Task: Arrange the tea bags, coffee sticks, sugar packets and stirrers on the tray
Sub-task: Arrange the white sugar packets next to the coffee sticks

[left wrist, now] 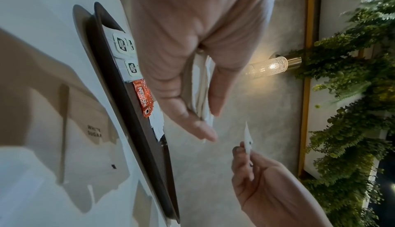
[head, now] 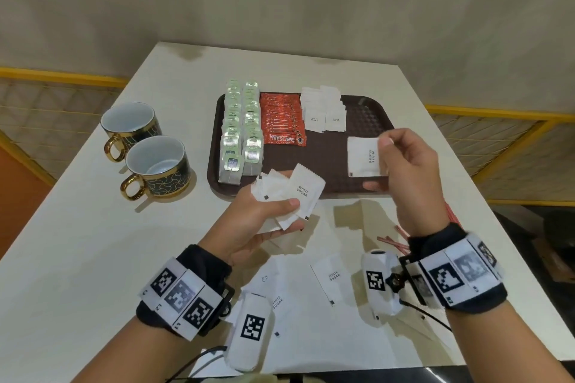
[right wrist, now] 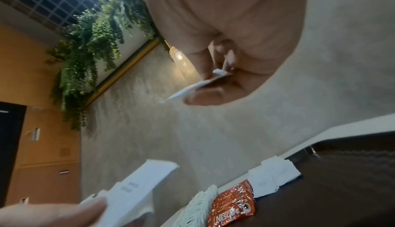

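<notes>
A dark brown tray (head: pixel 370 112) lies mid-table. On it stand two rows of tea bags (head: pixel 241 127), a stack of red coffee sticks (head: pixel 281 121) and white sugar packets (head: pixel 323 110) at the back. My left hand (head: pixel 264 218) grips a fanned bunch of sugar packets (head: pixel 289 196) just in front of the tray's near edge. My right hand (head: pixel 404 162) pinches a single sugar packet (head: pixel 362 157) above the tray's right half. In the left wrist view the bunch (left wrist: pixel 203 95) sits between thumb and fingers. In the right wrist view the single packet (right wrist: pixel 192 87) shows edge-on.
Two dark, gold-handled cups (head: pixel 155 165) stand left of the tray. Loose sugar packets (head: pixel 331 277) lie on the white table (head: pixel 77 242) near me. Red stirrers (head: pixel 395 242) lie under my right wrist. A yellow-framed railing (head: pixel 497 121) runs beyond the table's sides.
</notes>
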Demonstrator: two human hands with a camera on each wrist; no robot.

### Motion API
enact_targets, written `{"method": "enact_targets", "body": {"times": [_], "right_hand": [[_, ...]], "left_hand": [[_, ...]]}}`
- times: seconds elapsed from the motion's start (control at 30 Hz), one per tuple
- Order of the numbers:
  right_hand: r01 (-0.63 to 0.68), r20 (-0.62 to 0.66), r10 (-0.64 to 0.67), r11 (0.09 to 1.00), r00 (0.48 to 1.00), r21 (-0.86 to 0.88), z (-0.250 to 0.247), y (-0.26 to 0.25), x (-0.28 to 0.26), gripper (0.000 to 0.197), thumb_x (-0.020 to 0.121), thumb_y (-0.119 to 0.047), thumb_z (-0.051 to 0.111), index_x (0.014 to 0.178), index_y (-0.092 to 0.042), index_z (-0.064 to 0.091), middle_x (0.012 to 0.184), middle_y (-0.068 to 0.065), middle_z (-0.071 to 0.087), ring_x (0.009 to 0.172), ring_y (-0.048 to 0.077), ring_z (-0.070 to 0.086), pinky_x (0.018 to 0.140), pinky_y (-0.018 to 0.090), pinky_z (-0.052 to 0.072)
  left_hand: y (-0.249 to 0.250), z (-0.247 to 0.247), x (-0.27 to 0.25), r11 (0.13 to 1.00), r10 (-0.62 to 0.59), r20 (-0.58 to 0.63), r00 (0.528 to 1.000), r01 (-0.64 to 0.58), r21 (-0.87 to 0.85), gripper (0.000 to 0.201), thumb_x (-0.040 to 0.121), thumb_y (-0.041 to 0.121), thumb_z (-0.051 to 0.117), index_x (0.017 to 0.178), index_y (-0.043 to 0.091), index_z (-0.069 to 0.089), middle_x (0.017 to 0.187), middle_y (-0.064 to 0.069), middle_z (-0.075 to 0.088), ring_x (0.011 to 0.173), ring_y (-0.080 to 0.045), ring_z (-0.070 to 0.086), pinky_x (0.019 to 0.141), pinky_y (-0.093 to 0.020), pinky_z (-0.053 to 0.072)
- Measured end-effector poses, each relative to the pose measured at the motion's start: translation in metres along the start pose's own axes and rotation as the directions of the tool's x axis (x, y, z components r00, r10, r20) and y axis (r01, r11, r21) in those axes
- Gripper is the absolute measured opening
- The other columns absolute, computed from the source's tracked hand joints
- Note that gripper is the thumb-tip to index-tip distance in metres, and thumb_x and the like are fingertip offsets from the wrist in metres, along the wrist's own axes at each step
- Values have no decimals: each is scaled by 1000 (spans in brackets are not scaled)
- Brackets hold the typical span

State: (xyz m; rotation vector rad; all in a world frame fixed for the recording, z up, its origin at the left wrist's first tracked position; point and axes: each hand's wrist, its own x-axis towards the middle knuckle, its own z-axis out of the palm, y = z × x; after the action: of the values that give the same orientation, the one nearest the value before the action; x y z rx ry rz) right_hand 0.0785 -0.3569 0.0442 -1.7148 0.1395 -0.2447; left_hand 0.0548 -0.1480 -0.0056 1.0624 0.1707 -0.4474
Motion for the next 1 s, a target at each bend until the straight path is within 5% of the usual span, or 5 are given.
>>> {"method": "enact_targets", "body": {"times": [0.23, 0.37, 0.6, 0.8, 1.0], "right_hand": [[172, 463, -85, 974, 882, -150, 13, 1, -13, 8, 93, -7, 60, 92, -11, 67, 80, 18, 64, 60, 29, 59, 45, 31, 46], [214, 431, -113, 958, 895, -193, 20, 8, -10, 7, 82, -18, 65, 86, -23, 68, 82, 14, 64, 77, 39, 60, 62, 48, 51], [182, 339, -108, 963, 935, -196, 28, 11, -9, 22, 80, -10, 76, 97, -18, 64, 85, -2, 61, 75, 8, 55, 72, 26, 49], [-85, 413, 110, 993, 904, -79, 16, 17, 8, 13, 80, -2, 75, 90, -1, 68, 89, 21, 69, 74, 27, 66, 67, 45, 52], [-82, 369, 108, 993, 923, -86, 17, 13, 46, 4, 84, -5, 72, 83, -3, 69, 80, 13, 72, 64, 19, 61, 49, 26, 45]], "left_hand": [[3, 7, -2, 998, -36, 80, 996, 41, -51, 43, 80, 5, 66, 121, 17, 62, 118, -12, 70, 106, -30, 68, 73, -38, 61], [6, 13, -6, 977, -57, 155, 986, 87, -193, 30, 77, 13, 65, 106, 14, 71, 114, -18, 71, 101, -31, 70, 73, -44, 61], [2, 17, 0, 999, 38, 95, 995, -37, -11, 41, 72, 8, 70, 113, 12, 67, 109, -13, 73, 94, -26, 72, 65, -30, 58], [4, 24, 12, 998, 53, 63, 997, -55, 28, 43, 73, 11, 71, 115, 12, 66, 112, -13, 72, 99, -29, 71, 71, -36, 61], [9, 23, 28, 999, 27, -33, 999, -28, -39, 34, 83, 15, 65, 117, 16, 64, 112, -8, 73, 101, -25, 70, 74, -42, 61]]}}
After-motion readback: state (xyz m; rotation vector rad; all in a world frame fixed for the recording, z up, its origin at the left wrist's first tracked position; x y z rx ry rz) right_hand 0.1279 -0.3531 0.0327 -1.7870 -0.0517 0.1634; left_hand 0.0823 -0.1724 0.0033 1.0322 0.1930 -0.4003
